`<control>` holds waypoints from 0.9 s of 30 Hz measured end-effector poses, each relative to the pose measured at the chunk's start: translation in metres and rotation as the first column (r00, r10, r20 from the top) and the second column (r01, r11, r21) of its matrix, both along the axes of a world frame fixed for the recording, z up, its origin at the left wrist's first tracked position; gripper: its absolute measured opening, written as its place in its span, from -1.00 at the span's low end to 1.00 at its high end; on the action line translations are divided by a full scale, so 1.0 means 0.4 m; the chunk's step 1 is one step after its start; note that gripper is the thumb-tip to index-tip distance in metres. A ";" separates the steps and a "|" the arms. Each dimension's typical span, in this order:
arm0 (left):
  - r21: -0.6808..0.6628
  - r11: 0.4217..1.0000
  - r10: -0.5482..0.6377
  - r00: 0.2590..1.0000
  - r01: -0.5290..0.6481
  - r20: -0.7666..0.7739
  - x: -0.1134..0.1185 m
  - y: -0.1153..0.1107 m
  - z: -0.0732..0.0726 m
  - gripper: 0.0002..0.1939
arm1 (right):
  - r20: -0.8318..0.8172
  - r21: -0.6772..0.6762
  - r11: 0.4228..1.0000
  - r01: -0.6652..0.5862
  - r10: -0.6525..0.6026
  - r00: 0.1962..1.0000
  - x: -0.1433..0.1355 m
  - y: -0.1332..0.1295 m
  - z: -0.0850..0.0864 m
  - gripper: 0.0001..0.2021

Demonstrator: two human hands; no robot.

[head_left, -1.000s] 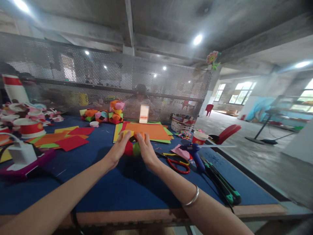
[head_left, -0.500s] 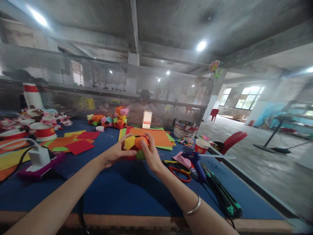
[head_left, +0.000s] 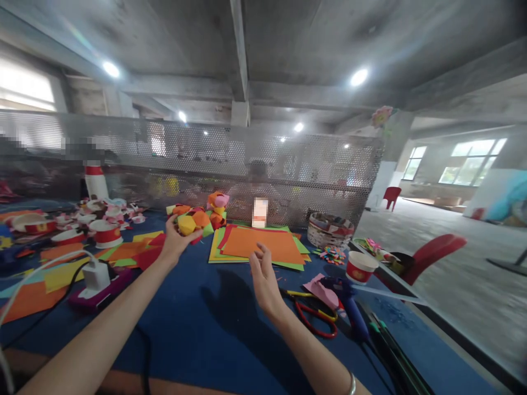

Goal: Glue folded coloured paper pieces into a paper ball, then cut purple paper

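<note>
My left hand point(head_left: 175, 238) grips a paper ball point(head_left: 187, 225) of yellow, orange and green patches, held up at the left. Behind it sit more paper balls point(head_left: 218, 202), partly hidden. Empty, with fingers apart and slightly bent, my right hand point(head_left: 265, 282) hovers over the blue table point(head_left: 185, 318), at the front edge of a stack of coloured paper point(head_left: 255, 244) topped by an orange sheet. To the right of that hand lie red-and-yellow-handled scissors point(head_left: 315, 318), a pink paper scrap point(head_left: 323, 291) and a blue glue gun point(head_left: 352, 307).
Coloured sheets point(head_left: 123, 251), paper cups point(head_left: 106, 233) and a purple power strip point(head_left: 99, 291) with cables occupy the left. A woven basket point(head_left: 329, 230), small coloured pieces point(head_left: 332, 254), a paper cup point(head_left: 361, 267) and green-black cutters point(head_left: 391, 345) are on the right. A mesh partition point(head_left: 280, 159) stands behind.
My left hand has carried the paper ball to the left, towards the other balls. My right hand has let go of it and opened. The view has shifted.
</note>
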State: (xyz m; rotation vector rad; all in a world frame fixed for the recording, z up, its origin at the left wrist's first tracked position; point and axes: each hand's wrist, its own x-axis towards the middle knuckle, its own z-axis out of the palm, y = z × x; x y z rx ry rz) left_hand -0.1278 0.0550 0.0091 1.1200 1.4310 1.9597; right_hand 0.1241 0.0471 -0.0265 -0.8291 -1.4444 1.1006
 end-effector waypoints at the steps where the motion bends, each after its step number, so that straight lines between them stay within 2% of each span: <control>1: -0.013 0.993 0.120 0.990 -0.121 -0.073 -0.016 0.018 0.001 -0.06 | 0.006 -0.001 1.000 -0.013 0.013 1.000 -0.005 -0.007 -0.004 -0.21; 3: -0.067 0.925 0.360 0.920 -0.373 -0.153 -0.038 0.056 0.001 -0.08 | 0.024 0.009 1.000 -0.028 0.028 0.999 -0.014 -0.019 -0.012 -0.23; 5: -0.088 0.892 0.420 0.885 -0.443 -0.199 -0.046 0.094 -0.004 -0.08 | 0.047 0.030 0.999 -0.037 0.035 0.998 -0.019 -0.029 -0.020 -0.26; 11: -0.145 0.853 0.424 0.828 -0.501 -0.368 -0.019 0.183 -0.034 -0.06 | 0.132 0.094 0.993 -0.072 0.059 0.990 -0.022 -0.044 -0.040 -0.40; 15: -0.230 0.808 0.408 0.797 -0.542 -0.446 -0.002 0.216 -0.055 -0.02 | 0.170 0.120 0.992 -0.046 0.025 0.985 -0.023 -0.045 -0.049 -0.44; 18: -0.257 0.798 0.381 0.787 -0.544 -0.485 0.001 0.235 -0.066 0.02 | 0.195 0.135 0.990 -0.036 0.009 0.981 -0.021 -0.046 -0.051 -0.44; 23: -0.285 0.797 0.350 0.792 -0.532 -0.499 0.000 0.249 -0.064 0.05 | 0.260 0.206 0.978 -0.038 -0.017 0.966 -0.015 -0.052 -0.041 -0.49; 27: -0.305 0.800 0.350 0.814 -0.517 -0.464 -0.005 0.240 -0.047 0.16 | 0.317 0.247 0.968 -0.042 -0.040 0.947 -0.013 -0.046 -0.036 -0.54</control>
